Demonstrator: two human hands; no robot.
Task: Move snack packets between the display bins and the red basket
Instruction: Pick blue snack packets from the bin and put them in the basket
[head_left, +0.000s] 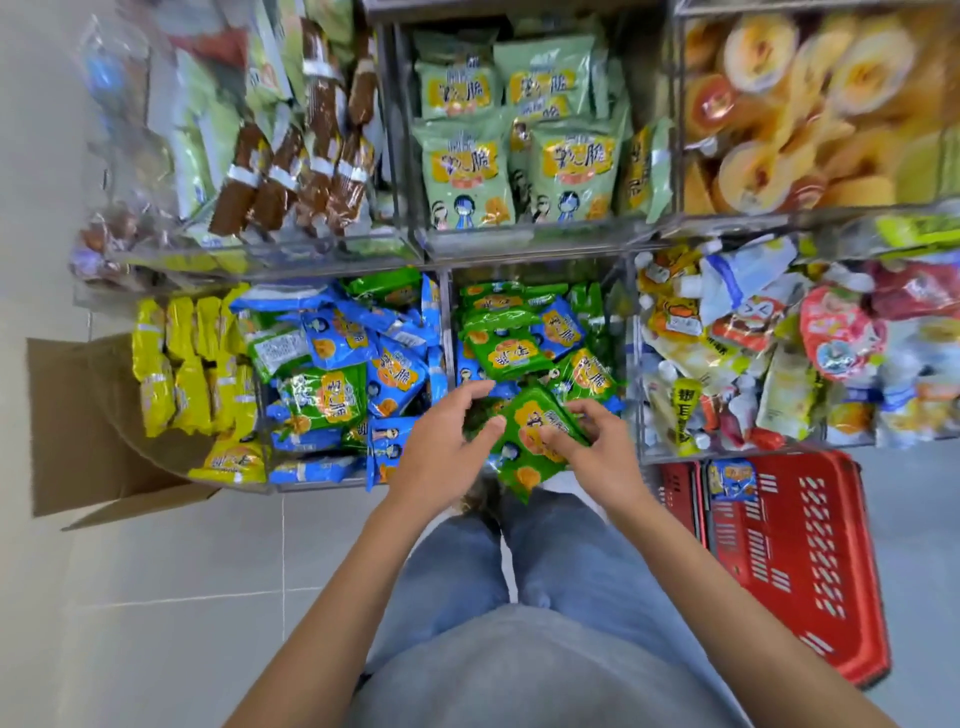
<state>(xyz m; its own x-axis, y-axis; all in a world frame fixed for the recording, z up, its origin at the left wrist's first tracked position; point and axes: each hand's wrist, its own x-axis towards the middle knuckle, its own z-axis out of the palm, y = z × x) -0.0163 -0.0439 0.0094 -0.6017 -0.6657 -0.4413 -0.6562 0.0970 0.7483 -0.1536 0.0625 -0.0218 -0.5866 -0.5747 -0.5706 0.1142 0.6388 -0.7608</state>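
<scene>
A green snack packet hangs over the front edge of the middle lower display bin. My right hand pinches its right side between thumb and fingers. My left hand reaches in from the left with straight fingers, its fingertips touching the packet's left edge. The bin holds several green and blue packets. On the floor at the lower right stands the red basket, with one blue packet lying at its far end.
The lower left bin holds blue, green and yellow packets. The lower right bin holds mixed pouches. Upper bins carry brown bars, pale green bags and yellow cakes. An open cardboard box sits on the tiled floor at left.
</scene>
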